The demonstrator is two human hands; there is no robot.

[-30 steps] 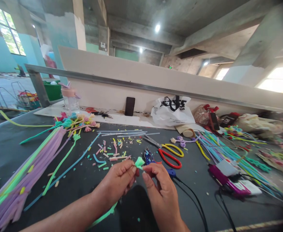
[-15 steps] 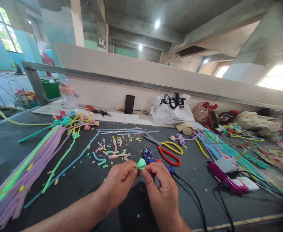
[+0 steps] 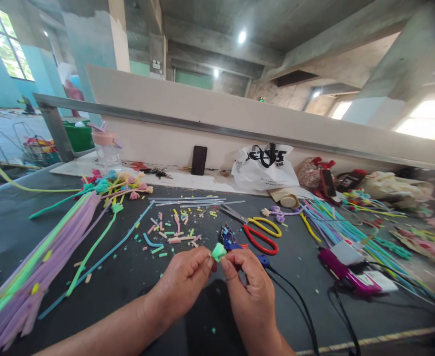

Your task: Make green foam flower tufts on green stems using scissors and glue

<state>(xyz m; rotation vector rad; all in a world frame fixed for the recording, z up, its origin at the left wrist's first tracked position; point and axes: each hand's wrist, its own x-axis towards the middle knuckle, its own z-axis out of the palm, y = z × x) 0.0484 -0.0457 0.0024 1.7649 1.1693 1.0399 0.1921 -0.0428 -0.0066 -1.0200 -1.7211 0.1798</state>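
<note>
Between my two hands is a small mint-green fuzzy piece [image 3: 218,251], which looks like a bent bit of pipe cleaner. My left hand [image 3: 188,278] pinches its left side with thumb and forefinger. From the right, my right hand [image 3: 250,283] pinches it the same way; the fingertips hide part of it. Just behind the hands lies a blue glue gun [image 3: 230,239], partly covered by the green piece and my right fingers. Scissors [image 3: 261,232] with red and yellow handles rest beyond my right hand. Short cut pieces [image 3: 174,241] in pink, green and yellow are scattered ahead of my left hand.
Purple and green pipe cleaners [image 3: 50,257] lie bundled at left; blue ones [image 3: 332,217] at right. A magenta tool [image 3: 347,274] with a cord sits at right. A phone [image 3: 199,160], a white bag [image 3: 264,168] and a cup [image 3: 106,148] stand along the back.
Almost nothing differs. Both hands keep their pinch on the green piece, which has turned or shifted very slightly.
</note>
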